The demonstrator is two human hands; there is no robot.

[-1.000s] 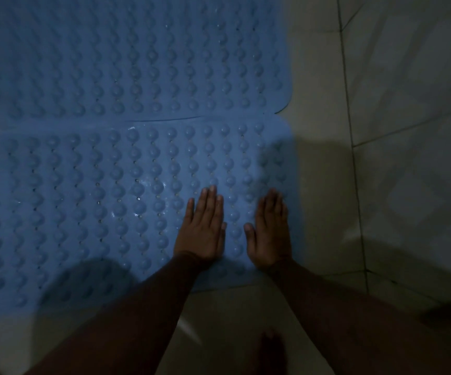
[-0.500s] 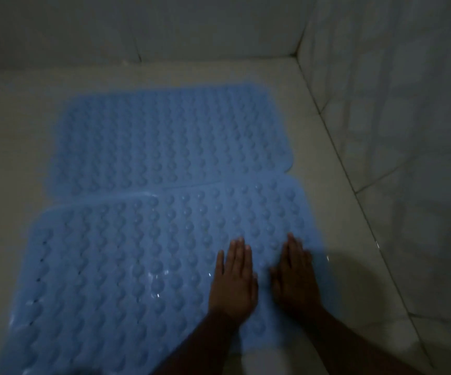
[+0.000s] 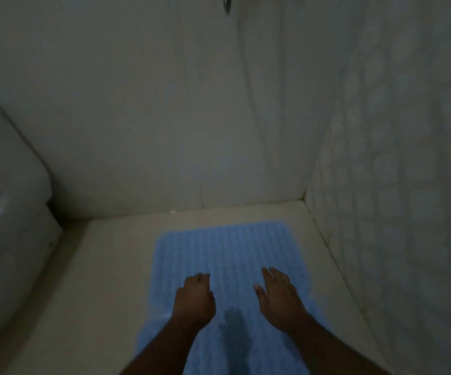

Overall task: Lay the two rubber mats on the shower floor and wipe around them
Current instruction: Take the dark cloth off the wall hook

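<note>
Blue rubber mats with rows of bumps lie flat on the pale shower floor. The far mat reaches toward the back wall; the near mat runs to the bottom edge, and blur hides the seam between them. My left hand hovers above the mats with its fingers curled loosely and holds nothing. To its right, my right hand is also lifted, fingers spread, and empty. A dark shadow falls on the mat between my forearms.
Tiled walls meet in a corner at the back right. A white toilet stands at the left. A metal pipe end shows at the top. Bare floor strips run left and right of the mats.
Both hands have lifted off the near mat, where they were pressed flat, and moved apart. My view has tilted up and back, showing the walls and the toilet.
</note>
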